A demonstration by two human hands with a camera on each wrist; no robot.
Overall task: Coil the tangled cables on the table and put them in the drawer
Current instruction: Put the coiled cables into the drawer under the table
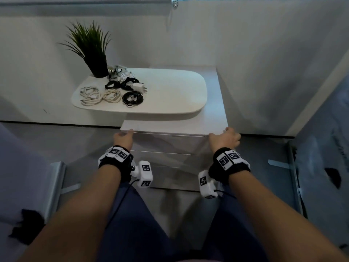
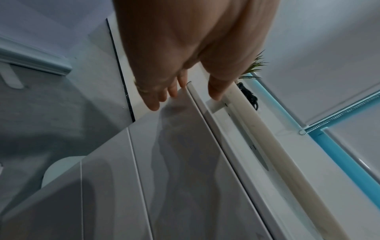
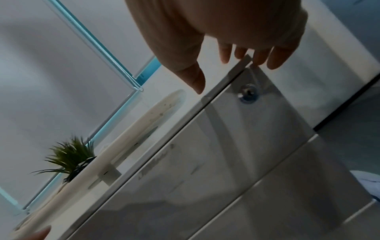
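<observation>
**Kid:** At the top corners of the white drawer box, what are the hands doing?

**Helper:** They are getting ready to pull. The left hand [image 1: 123,138] is sitting at the left corner of the top drawer [image 1: 170,141]. Its fingers [image 2: 154,99] are lying loose and nearly straight on the drawer's edge. The right hand [image 1: 225,138] is reaching over the right corner with its fingers bending a little. Neither hand is holding anything.

**Kid:** How should they pull?

**Helper:** I think both hands should be hooking under the top lip and pulling evenly, so the drawer is not going crooked. A little round lock [image 3: 248,91] is shining near the right hand, so it may be stuck.

**Kid:** Where are the cables?

**Helper:** They are waiting on the table [image 1: 179,95], out at eleven o'clock from the hands. The white cables [image 1: 90,95] and black cables [image 1: 132,98] are lying in small floppy rings, with a white plug [image 1: 138,86] among them. A spiky green plant [image 1: 90,42] in a dark pot is standing behind them.

**Kid:** What does the drawer look like?

**Helper:** Smooth, flat and shiny, with no handle showing.
</observation>
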